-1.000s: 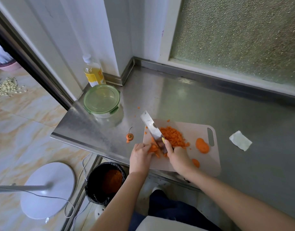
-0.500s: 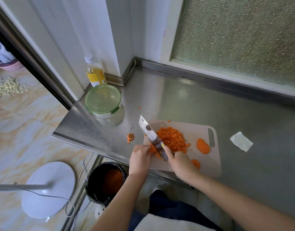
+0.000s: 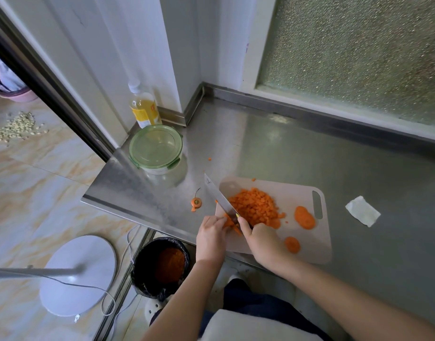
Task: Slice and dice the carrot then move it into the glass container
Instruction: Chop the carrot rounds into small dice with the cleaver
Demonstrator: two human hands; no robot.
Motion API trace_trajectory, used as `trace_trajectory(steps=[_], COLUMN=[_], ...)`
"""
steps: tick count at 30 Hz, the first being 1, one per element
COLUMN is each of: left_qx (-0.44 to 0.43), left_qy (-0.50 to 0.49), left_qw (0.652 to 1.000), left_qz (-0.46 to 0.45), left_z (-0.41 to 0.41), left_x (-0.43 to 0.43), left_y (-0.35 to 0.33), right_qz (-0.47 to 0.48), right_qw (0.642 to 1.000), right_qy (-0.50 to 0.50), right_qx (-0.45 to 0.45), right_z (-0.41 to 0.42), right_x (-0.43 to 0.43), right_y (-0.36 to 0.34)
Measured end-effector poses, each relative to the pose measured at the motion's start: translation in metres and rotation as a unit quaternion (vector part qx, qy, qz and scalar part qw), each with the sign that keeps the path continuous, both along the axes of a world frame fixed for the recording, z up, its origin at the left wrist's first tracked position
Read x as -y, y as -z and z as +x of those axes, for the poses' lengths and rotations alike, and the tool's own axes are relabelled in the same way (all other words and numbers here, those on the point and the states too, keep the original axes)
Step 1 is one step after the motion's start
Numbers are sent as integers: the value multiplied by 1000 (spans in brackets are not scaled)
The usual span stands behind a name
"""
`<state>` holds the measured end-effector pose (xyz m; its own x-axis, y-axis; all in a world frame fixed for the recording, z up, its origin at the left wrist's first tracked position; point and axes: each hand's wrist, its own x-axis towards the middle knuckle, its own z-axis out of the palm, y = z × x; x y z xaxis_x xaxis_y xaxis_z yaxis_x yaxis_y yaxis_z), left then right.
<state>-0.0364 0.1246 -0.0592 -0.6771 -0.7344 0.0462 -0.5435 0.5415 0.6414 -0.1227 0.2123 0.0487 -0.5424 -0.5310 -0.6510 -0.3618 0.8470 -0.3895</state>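
A pale cutting board (image 3: 307,247) lies at the steel counter's front edge. A heap of diced carrot (image 3: 254,206) sits on its left half, with round carrot slices (image 3: 304,217) to the right and one slice (image 3: 292,244) nearer me. My right hand (image 3: 263,242) grips the handle of a cleaver (image 3: 218,196) whose blade is down on orange carrot strips (image 3: 230,222). My left hand (image 3: 210,232) holds those strips at the board's left edge with curled fingers. The glass container (image 3: 156,150) with its green lid on stands at the counter's left corner.
The carrot's cut-off top (image 3: 196,202) lies on the counter left of the board. An oil bottle (image 3: 144,108) stands behind the container. A folded white paper (image 3: 362,211) lies to the right. A black bin (image 3: 159,267) holding orange scraps sits under the counter edge, beside a white fan base (image 3: 76,274).
The cleaver has kept chopping up and down on the carrot strips by my left hand, and its blade now looks narrower and more edge-on. Both hands stay in the same place.
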Motion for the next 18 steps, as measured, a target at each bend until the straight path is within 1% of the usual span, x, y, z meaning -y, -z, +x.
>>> trace_trajectory(steps=[1,2,3,4,5,7,8,9,10,11,12,13,15,16,18], left_qx=[7,14,13,14,13,10,11,12,13,15,17,24,46,48,45], left_qy=[7,10,9,6,5,3,5,2,1,2,4,7,12,15,13], left_qw=[1000,1000,1000,1000,1000,1000,1000,1000,1000,1000,1000,1000,999,998,999], left_qz=[10,16,11,0,-1,-2,-10,-12,-10,-8,-8,-1,23,22,22], left_z=[-1,-1,-1,0,0,-1,-2,-2,-3,-3,-2,-2,-3,-2,-2], left_x=[0,0,0,0,-1,0,0,0,1,1,1,1,1,1,1], left_y=[-2,-5,-4,-5,-5,-6,-5,-5,-6,-6,-7,-8,-11,-11,-13], right_qz=[-1,11,-1,16,11,40,40,17,11,-10,-5,-9,-7,-47,-83], right_qw=[999,999,999,997,994,995,998,1000,998,997,996,999,999,997,993], right_qy=[-11,-25,-38,-65,-97,-76,-32,-10,58,74,92,33,30,68,76], right_qx=[-32,-26,-34,-41,-43,-40,-21,-22,18,12,11,-24,-10,10,20], right_z=[-1,1,-2,0,-1,0,-1,0,1,1,-1,-2,-7,-9,-13], right_x=[0,2,2,2,-1,-1,0,-1,1,3,7,7,7,5,4], right_y=[9,4,12,10,19,22,26,29,22,22,21,25,33,39,39])
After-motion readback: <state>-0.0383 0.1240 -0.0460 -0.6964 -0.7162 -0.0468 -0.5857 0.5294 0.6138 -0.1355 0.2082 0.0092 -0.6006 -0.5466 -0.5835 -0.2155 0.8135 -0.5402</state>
